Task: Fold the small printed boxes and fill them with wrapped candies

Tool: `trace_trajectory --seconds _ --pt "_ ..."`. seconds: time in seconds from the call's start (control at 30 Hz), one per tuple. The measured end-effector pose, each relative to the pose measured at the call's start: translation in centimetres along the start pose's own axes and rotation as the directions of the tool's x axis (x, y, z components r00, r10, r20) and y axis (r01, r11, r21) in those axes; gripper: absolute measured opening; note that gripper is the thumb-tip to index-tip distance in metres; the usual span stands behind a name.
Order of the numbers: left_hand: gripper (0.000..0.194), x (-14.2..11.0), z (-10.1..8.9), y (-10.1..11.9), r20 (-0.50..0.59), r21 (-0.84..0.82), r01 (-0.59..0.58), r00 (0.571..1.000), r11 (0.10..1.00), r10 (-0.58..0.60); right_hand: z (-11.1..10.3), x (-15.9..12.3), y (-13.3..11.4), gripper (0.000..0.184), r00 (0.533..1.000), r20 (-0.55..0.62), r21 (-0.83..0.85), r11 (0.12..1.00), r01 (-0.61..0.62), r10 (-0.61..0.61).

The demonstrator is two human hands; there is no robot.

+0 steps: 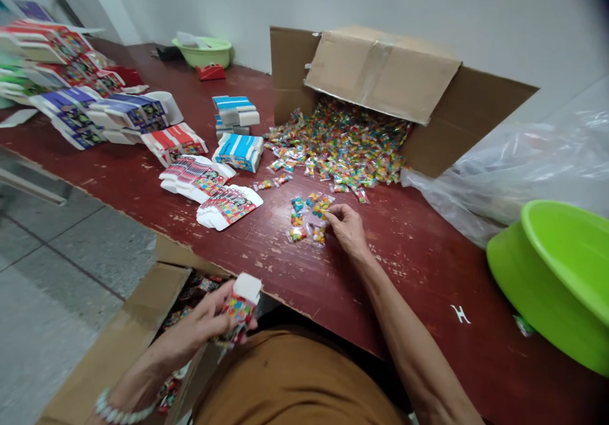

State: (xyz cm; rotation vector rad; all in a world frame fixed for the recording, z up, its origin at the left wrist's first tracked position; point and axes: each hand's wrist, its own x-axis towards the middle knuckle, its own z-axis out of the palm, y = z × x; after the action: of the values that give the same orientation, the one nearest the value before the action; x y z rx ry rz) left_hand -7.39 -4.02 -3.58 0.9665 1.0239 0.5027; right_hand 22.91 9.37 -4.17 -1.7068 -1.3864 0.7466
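Forward, the right hand (pixel 348 227) reaches, grip pinching a candy packet (pixel 321 211); the left cups a small box (pixel 242 304).

I'm looking through one head-worn camera, facing forward and steeply down from above the brown shirt (pixel 295 380), taking in the whole near bench (pixel 266 247).

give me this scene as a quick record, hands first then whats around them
left hand: holds a small printed box, white flap raised
right hand: fingertips at a candy packet, grip unclear
table: dark red, worn in spots
back: tipped cardboard carton, colorful candy pile spilling out
far left: stacks of red, purple and blue printed boxes
right edge: bright green basin, clear plastic behind it
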Motion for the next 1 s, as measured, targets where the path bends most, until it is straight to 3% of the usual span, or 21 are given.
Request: trace_trajectory --seconds 0.1,0.2,0.27,0.33,0.47,0.6,0.77,0.83,0.9,0.93,1.0 --pt "0.039 1.1 1.3 1.2 -0.074 -0.06 -0.118 0.991 0.991 0.113 -0.5 -3.1 -2.3 0.019 0.974 0.194 0.253 0.965 0.067 -0.118" --pt "0.041 2.0 2.7 2.5 -0.113 0.002 -0.159 0.981 0.987 0.159 -0.6 -6.4 -4.9 0.011 0.834 0.421 0.41 0.895 0.175 -0.355" --pt "0.043 2.3 3.7 3.2 -0.116 0.082 -0.166 0.978 0.983 0.175 -0.3 -7.9 -6.0 0.009 0.748 0.435 0.355 0.859 0.369 -0.501" --pt "0.042 2.5 4.3 3.6 -0.114 0.178 -0.18 0.973 0.967 0.202 0.1 -8.6 -6.6 0.016 0.696 0.409 0.234 0.805 0.545 -0.59" --pt "0.04 2.5 4.6 3.6 -0.091 0.242 -0.202 0.969 0.949 0.229 0.4 -8.8 -6.9 0.024 0.646 0.377 0.117 0.726 0.677 -0.664" --pt "0.038 2.5 4.7 3.5 -0.081 0.166 -0.186 0.976 0.968 0.201 0.4 -8.6 -7.2 0.027 0.661 0.304 0.078 0.709 0.701 -0.687" --pt "0.042 2.6 5.4 3.7 -0.137 -0.014 -0.264 0.956 0.964 0.26 0.9 -9.3 -7.4 0.027 0.622 0.417 0.162 0.727 0.667 -0.663" --pt "0.036 2.7 5.6 3.8 -0.176 -0.173 -0.275 0.954 0.946 0.245 0.9 -9.5 -7.3 0.024 0.706 0.377 0.268 0.8 0.537 -0.6" --pt "0.038 2.8 5.7 3.9 -0.195 -0.323 -0.224 0.966 0.919 0.167 0.8 -9.3 -7.1 0.021 0.828 0.32 0.393 0.86 0.325 -0.46" --pt "0.043 2.9 5.7 3.9 -0.193 -0.375 -0.188 0.974 0.908 0.122 0.9 -9.2 -6.9 0.021 0.868 0.325 0.45 0.869 0.208 -0.376" --pt "0.048 3.1 5.8 3.8 -0.182 -0.415 -0.154 0.98 0.897 0.084 1.1 -9.1 -6.6 0.029 0.873 0.43 0.524 0.851 -0.033 -0.231"
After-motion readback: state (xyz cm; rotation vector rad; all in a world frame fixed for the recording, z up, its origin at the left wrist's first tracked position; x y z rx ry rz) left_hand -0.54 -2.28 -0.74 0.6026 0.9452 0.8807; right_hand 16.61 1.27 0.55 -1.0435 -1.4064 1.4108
